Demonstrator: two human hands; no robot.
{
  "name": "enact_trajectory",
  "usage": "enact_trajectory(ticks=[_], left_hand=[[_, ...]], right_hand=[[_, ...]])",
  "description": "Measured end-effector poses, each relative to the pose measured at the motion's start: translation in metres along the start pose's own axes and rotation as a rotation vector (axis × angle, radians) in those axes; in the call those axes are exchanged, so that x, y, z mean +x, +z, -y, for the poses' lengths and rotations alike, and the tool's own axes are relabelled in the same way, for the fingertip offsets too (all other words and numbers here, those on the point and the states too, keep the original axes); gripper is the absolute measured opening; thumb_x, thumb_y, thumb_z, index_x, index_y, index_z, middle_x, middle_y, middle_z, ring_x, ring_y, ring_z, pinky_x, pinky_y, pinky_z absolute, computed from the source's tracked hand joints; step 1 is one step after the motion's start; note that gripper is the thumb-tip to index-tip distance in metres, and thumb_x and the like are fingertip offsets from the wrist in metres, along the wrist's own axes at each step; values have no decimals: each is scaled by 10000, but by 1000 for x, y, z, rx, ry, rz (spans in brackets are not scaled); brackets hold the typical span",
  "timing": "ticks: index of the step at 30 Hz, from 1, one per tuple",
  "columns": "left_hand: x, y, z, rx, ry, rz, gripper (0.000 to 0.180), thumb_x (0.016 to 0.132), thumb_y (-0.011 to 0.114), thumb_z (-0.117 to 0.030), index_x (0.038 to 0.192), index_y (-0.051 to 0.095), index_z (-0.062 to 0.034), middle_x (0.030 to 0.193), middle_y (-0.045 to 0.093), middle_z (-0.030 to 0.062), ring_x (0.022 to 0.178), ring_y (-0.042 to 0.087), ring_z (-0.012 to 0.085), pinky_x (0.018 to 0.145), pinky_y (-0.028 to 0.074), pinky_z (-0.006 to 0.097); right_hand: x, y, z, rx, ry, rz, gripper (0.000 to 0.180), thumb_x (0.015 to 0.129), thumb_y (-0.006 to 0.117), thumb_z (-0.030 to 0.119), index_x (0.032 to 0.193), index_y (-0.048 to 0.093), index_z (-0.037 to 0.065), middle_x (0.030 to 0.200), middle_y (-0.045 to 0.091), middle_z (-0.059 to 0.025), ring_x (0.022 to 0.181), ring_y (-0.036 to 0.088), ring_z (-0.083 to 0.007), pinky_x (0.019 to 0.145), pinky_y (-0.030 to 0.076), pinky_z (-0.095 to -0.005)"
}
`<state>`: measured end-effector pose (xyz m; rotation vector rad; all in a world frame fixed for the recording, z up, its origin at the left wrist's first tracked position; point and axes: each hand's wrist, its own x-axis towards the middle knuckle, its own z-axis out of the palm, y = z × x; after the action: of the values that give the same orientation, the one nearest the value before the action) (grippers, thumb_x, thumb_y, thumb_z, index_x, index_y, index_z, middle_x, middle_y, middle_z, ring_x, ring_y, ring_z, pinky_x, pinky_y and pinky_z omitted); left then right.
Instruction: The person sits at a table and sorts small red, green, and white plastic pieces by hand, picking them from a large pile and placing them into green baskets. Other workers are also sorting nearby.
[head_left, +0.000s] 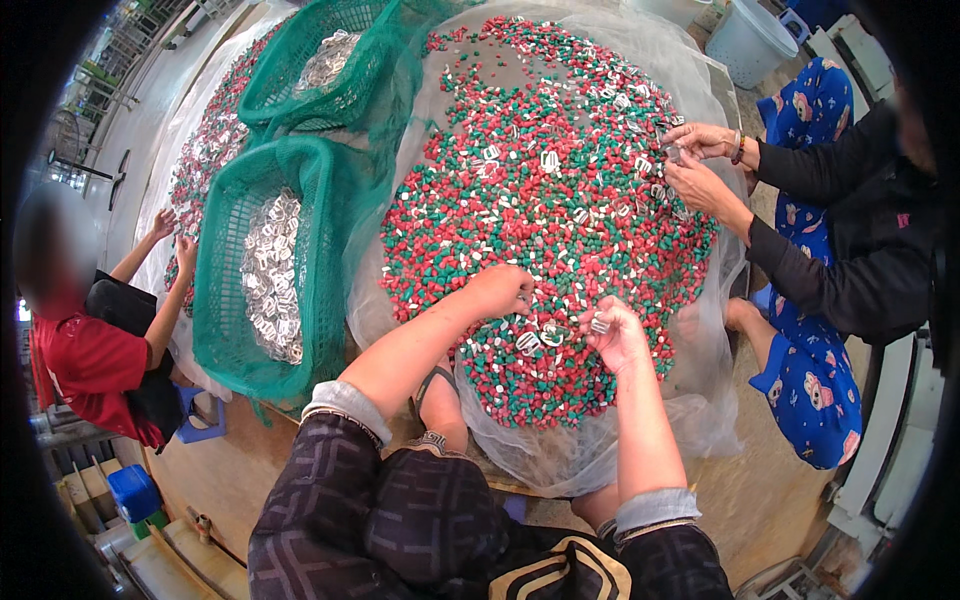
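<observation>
My left hand is over the near part of a wide heap of small red, green and white pebble-like pieces. Its fingers curl together, and what they may hold is hidden. To its right, my right hand pinches a small metal buckle with slots between thumb and fingers. Between my hands, a few pale slotted buckles lie on top of the heap. More such buckles, among them a white one, are scattered farther back.
At left, a green mesh-lined basket holds many metal buckles; another green basket stands behind it. Translucent netting lies under the heap. A person at right handles pieces; another sits at left. A pale bucket stands far right.
</observation>
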<state>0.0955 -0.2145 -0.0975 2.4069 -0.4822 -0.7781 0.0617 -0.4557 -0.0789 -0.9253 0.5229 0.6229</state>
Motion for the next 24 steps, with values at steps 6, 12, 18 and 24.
enact_trajectory(ticks=[6, 12, 18, 24], left_hand=[[-20, -4, 14, -1246, -229, -17, 197, 815, 665, -223, 890, 609, -50, 830, 642, 41, 755, 606, 135, 656, 488, 266], [-50, -1, -4, -1745, -169, 10, 281, 907, 520, -274, 1018, 566, -20, 943, 646, 98, 788, 645, 178, 639, 514, 259], [-58, 3, -5, -1814, -205, -86, 332, 928, 470, -278, 1080, 533, 10, 1009, 616, 163, 843, 640, 238, 676, 535, 316], [-57, 21, -9, -1730, -200, -230, 327, 930, 463, -280, 1120, 540, -26, 972, 619, 109, 844, 619, 191, 697, 523, 330]], right_hand=[[1, 22, -9, 143, 18, 80, 293, 809, 511, 192, 1043, 529, 16, 997, 614, -198, 887, 627, -277, 719, 537, -367], [-1, 62, -30, 234, 40, 151, 379, 871, 480, 260, 1127, 517, -17, 1134, 566, -162, 1022, 571, -278, 874, 475, -402], [0, 64, -42, 297, 35, 122, 379, 884, 494, 289, 1134, 507, 5, 1147, 565, -138, 1035, 558, -244, 876, 466, -359], [-13, 91, -48, 203, 52, 302, 682, 917, 378, 456, 1392, 233, -11, 1367, 370, -90, 1237, 354, -187, 1063, 188, -332]])
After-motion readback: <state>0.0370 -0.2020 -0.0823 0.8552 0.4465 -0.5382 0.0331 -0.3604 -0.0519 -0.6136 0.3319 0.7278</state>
